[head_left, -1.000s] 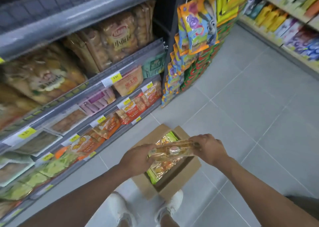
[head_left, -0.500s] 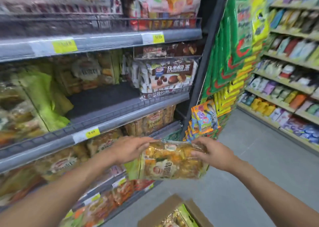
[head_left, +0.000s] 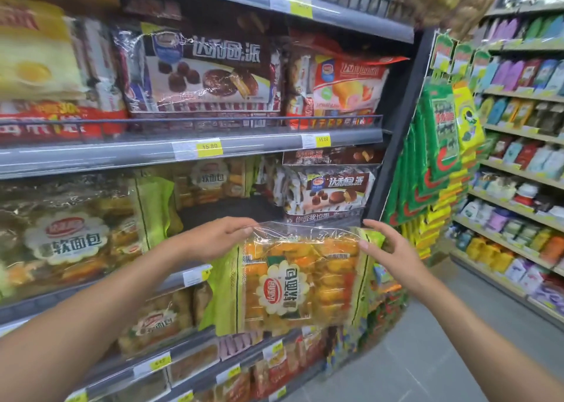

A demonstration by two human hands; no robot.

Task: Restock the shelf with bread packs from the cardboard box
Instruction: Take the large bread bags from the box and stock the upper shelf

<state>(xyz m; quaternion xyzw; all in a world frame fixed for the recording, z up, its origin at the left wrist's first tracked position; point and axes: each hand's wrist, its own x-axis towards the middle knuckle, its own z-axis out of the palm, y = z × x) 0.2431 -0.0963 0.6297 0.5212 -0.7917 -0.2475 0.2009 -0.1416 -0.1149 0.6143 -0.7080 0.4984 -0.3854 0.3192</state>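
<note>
a person holds a bread pack (head_left: 300, 279) in front of a shop shelf (head_left: 189, 149), the left hand (head_left: 218, 238) gripping the pack's top left corner and the right hand (head_left: 389, 252) with fingers spread, fingertips on the top right corner. the pack hangs upright, its label turned sideways, clear film showing orange buns between green side panels. it is level with the middle tier, just before a dark gap (head_left: 232, 210) on that tier. left of the gap lie matching bread packs (head_left: 76, 243); right of it, at the tier's end, sit brown cake packs (head_left: 332, 189). the tier above carries larger cake packs (head_left: 207, 68) behind a wire rail, with yellow price tags (head_left: 207, 146) on the grey front edge. lower tiers hold more bread. green and yellow packets (head_left: 439, 145) hang in strips off the unit's end post. across a grey tiled aisle (head_left: 427, 356), another shelving run (head_left: 525, 163) is full of small coloured packets.
</note>
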